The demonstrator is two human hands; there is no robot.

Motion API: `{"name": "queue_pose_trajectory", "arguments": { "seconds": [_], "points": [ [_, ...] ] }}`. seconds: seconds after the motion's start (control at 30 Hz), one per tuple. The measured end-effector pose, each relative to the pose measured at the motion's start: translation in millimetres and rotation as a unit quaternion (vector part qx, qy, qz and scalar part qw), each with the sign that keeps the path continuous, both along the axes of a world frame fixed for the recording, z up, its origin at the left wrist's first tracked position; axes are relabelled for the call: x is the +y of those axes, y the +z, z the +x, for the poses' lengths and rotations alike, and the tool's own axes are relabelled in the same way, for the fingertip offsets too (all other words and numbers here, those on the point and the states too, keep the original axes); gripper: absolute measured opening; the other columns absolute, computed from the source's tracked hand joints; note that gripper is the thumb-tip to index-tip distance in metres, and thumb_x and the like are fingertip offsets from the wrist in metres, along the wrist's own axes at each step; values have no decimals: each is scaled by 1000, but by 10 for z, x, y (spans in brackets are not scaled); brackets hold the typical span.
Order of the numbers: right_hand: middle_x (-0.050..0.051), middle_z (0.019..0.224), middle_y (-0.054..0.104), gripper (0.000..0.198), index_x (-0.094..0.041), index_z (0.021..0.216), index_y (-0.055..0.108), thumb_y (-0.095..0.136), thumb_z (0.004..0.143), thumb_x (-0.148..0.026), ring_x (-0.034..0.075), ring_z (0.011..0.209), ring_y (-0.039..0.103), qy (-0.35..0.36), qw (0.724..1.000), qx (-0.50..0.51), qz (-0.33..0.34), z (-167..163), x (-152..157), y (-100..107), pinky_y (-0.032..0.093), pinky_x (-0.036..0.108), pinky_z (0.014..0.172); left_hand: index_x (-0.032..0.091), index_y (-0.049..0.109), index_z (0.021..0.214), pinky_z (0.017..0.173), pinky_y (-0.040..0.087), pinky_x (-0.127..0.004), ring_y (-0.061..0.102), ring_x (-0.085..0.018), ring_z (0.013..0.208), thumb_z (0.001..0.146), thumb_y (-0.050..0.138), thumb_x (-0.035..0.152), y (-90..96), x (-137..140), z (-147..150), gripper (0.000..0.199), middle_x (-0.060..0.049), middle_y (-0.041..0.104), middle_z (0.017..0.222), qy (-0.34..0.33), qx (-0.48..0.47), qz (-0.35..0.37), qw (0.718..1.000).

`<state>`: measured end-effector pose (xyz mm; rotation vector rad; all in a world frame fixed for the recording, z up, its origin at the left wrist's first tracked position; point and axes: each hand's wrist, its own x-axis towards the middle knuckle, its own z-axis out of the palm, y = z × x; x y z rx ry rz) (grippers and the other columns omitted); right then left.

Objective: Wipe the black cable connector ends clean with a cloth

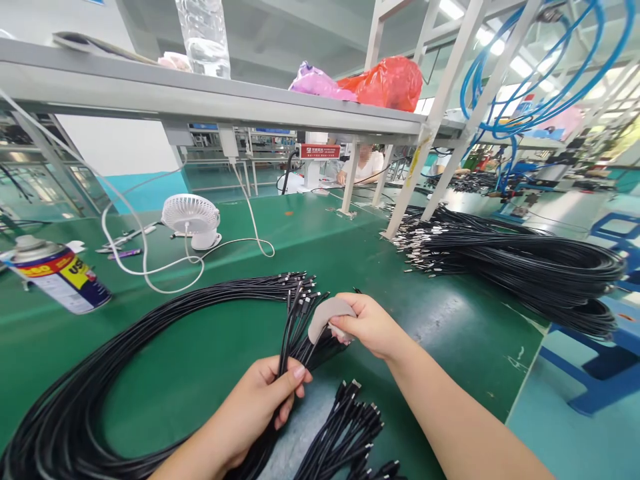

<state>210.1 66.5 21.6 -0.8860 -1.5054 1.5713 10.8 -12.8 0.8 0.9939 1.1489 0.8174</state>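
Beneath both hands, a green table (145,380) is stretching out on either side, and beyond and above the grip a grey shelf (275,100) is running across. To the left of the grip, a big coil (70,380) of black cables is curving round, its upper ends lying just past the left hand (273,390). Well to the right of the grip, a heap (525,260) of similar black cables is resting near the shelf's posts, with blue hoses (520,100) hanging above it and a blue stool (595,390) standing past the table's edge. Nearer the body than the right hand (373,323), a bunch (343,433) of cable ends is fanning out. Farther off on the left, well apart from the grip, a spray can (65,277) is sitting, and a white fan (190,217) is standing between it and the cable ends. At the grip itself, the left hand is holding several cables (287,333) between thumb and fingers, while the right hand is pinching a pale pad (330,313) just beside them; whether the pad is touching one, I cannot tell. Close below the right hand, silver tips (355,385) are glinting on the bunch.
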Motion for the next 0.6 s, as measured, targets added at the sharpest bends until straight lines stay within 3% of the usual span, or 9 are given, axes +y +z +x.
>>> {"name": "queue_pose_trajectory", "arguments": {
  "seconds": [0.2, 0.4, 0.6],
  "points": [
    [0, 61, 61, 21, -15, 76, 58, 64, 76, -35, 10, 49, 53, -52, 998, -36, -29, -78, -5, -4, 38, 21, 47, 14, 66, 76, 39, 29, -19, 37, -4, 38, 63, 73, 65, -6, 26, 6, 54, 5, 55, 58, 14, 5, -2, 1000],
    [-4, 56, 56, 25, -15, 74, 57, 73, 69, -33, 8, 49, 47, 9, 1000, -13, -5, -76, -17, 13, 34, 21, 47, 13, 67, 76, 39, 28, -19, 38, -4, 39, 63, 72, 65, -19, -4, 16, 54, 5, 56, 59, -10, 23, -7, 1000],
    [1, 61, 61, 24, -14, 75, 61, 69, 70, -36, 11, 51, 54, 19, 999, -38, -25, -42, -9, 66, 33, 21, 45, 14, 66, 76, 40, 29, -19, 36, -4, 39, 61, 73, 66, 4, 5, 3, 55, 5, 55, 57, 10, 17, -10, 1000]
  ]
}}
